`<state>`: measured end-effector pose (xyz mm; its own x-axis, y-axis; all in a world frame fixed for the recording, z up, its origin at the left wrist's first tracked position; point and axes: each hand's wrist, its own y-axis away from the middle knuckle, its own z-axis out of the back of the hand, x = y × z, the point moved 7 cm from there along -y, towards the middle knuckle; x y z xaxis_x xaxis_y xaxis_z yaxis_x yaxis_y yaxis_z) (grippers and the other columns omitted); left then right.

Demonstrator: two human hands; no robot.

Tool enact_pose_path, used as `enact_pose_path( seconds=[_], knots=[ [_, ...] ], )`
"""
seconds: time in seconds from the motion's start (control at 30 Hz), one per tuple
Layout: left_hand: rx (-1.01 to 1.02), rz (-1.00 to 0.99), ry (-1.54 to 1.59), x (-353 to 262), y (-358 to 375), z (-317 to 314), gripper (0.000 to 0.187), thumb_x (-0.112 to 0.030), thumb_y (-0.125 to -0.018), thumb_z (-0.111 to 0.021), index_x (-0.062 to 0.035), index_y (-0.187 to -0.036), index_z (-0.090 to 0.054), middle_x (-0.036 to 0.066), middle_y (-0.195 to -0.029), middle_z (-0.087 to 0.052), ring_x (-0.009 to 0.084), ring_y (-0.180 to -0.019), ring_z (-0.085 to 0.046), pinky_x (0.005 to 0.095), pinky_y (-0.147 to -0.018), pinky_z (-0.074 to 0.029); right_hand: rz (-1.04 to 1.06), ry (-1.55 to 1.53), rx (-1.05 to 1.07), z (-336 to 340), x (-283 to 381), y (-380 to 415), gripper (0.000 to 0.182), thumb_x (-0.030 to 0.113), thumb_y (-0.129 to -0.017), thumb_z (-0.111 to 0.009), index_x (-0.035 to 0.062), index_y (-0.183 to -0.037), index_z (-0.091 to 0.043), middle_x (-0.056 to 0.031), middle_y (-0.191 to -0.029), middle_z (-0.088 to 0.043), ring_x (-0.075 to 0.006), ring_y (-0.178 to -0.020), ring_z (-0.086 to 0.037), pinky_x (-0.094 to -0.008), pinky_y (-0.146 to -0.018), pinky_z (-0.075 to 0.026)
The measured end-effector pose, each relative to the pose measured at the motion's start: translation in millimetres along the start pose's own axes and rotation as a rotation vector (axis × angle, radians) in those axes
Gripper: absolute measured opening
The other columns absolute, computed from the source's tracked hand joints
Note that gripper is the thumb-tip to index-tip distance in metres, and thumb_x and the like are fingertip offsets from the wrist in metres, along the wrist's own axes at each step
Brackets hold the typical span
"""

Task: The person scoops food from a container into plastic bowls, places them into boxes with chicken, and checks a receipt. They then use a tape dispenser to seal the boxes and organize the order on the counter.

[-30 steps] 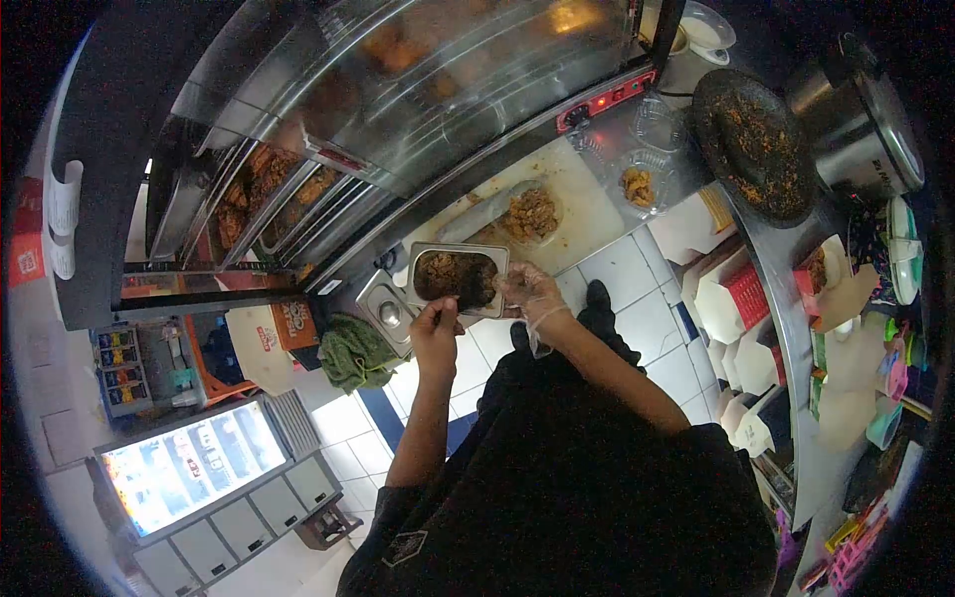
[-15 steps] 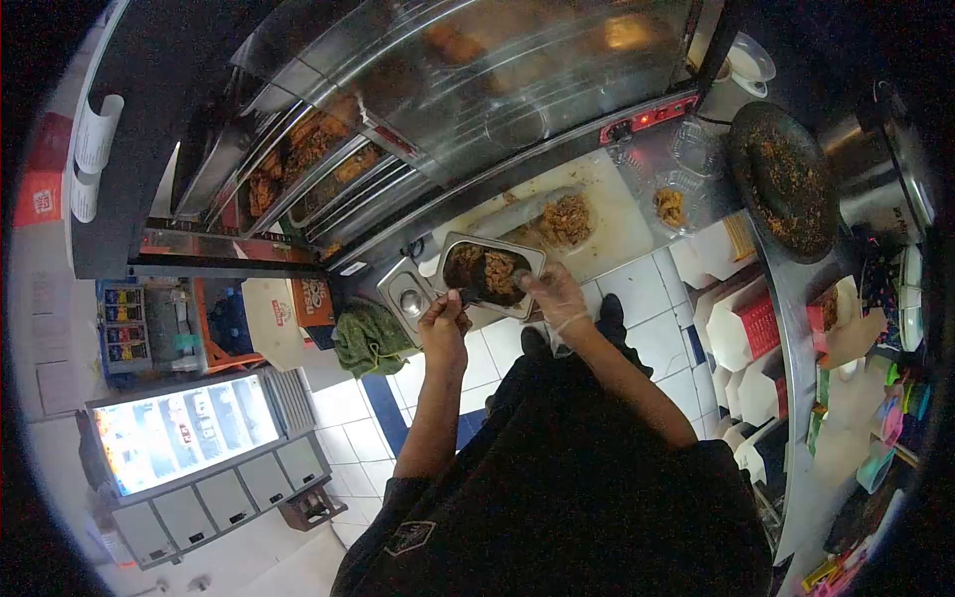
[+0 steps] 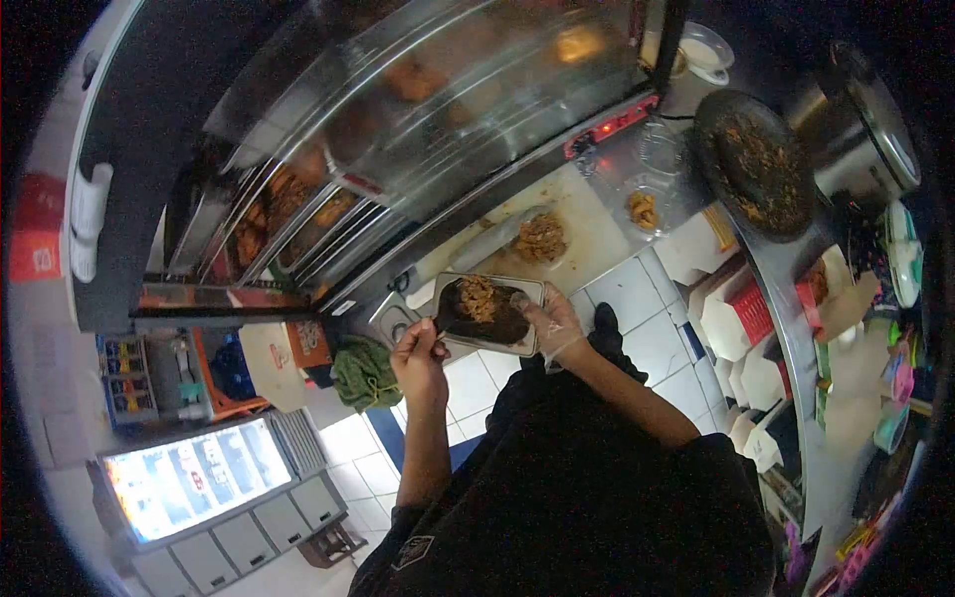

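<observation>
My right hand (image 3: 555, 323), in a clear plastic glove, grips the right side of a rectangular metal pan (image 3: 538, 292). Inside the pan, dark sauce (image 3: 507, 323) surrounds a heap of chopped meat (image 3: 478, 298). My left hand (image 3: 421, 348) is bare and closed at the pan's left side, round a thin dark handle (image 3: 445, 332) that reaches over the sauce. Beyond the pan, more chopped meat (image 3: 540, 239) and a long blade-like metal piece (image 3: 477, 239) lie on a white cutting board (image 3: 592, 224).
A glass display case (image 3: 468, 99) of cooked food stands ahead. At right are a dark stone mortar (image 3: 761, 169), a clear container (image 3: 665, 204) and open paper boxes (image 3: 731, 308). A green cloth bag (image 3: 366, 373) is at left. A lit fridge (image 3: 199, 478) stands lower left.
The pan has shifted slightly down and left of the board, and its meat shows more to the left. The view has turned, so the surroundings appear displaced. Both hands stay at the pan.
</observation>
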<state>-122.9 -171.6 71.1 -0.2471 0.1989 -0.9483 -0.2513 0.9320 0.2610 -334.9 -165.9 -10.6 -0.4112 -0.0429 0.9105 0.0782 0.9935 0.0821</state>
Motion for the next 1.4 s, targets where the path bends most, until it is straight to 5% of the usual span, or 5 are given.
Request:
enact_pose_path(
  seconds=[0.37,0.77,1.07,1.23,1.4],
  knots=[
    [0.422,0.277,-0.003,-4,25,-172,0.017,-0.018,-0.091,-0.062,-0.0006,-0.093,-0.064,0.002,-0.072,-0.058,0.0073,-0.058,-0.048,0.0219,-0.055,-0.040,0.033,-0.067,-0.614,104,131,75,0.019,0.009,-0.092,-0.056,0.0013,-0.110,-0.054,-0.0048,-0.101,-0.061,-0.0112,-0.092,-0.055,-0.0283,-0.085,-0.045],
    [0.545,0.468,0.174,74,-2,-320,0.014,-0.017,-0.091,-0.062,-0.0038,-0.094,-0.061,0.003,-0.077,-0.059,0.0058,-0.060,-0.049,0.0198,-0.056,-0.042,0.250,0.031,-1.002,282,123,122,0.025,0.009,-0.090,-0.059,-0.0002,-0.112,-0.053,-0.0076,-0.105,-0.063,-0.0133,-0.096,-0.056,-0.0280,-0.087,-0.043],
    [0.413,-0.049,-0.475,113,-22,-336,0.021,-0.021,-0.089,-0.064,-0.0004,-0.086,-0.063,0.008,-0.069,-0.060,0.0151,-0.060,-0.057,0.0281,-0.061,-0.050,0.222,-0.039,-1.104,324,140,164,0.027,0.013,-0.091,-0.060,-0.0012,-0.113,-0.054,-0.0087,-0.103,-0.064,-0.0133,-0.089,-0.058,-0.0275,-0.080,-0.046],
    [0.565,-0.958,-1.258,96,24,-393,0.015,-0.013,-0.085,-0.058,-0.0016,-0.094,-0.061,0.018,-0.078,-0.061,0.0327,-0.070,-0.064,0.0411,-0.060,-0.053,0.210,-0.023,-1.087,337,142,171,0.029,0.013,-0.091,-0.060,-0.0016,-0.115,-0.053,-0.0077,-0.101,-0.063,-0.0128,-0.090,-0.057,-0.0271,-0.082,-0.045],
    [0.696,-1.020,-1.472,117,32,-410,0.019,-0.009,-0.082,-0.055,-0.0034,-0.100,-0.057,0.016,-0.084,-0.060,0.0331,-0.072,-0.064,0.0411,-0.060,-0.054,0.166,-0.019,-1.077,341,141,169,0.027,0.012,-0.091,-0.059,-0.0021,-0.113,-0.053,-0.0074,-0.103,-0.063,-0.0126,-0.093,-0.056,-0.0265,-0.084,-0.044]
  ],
)
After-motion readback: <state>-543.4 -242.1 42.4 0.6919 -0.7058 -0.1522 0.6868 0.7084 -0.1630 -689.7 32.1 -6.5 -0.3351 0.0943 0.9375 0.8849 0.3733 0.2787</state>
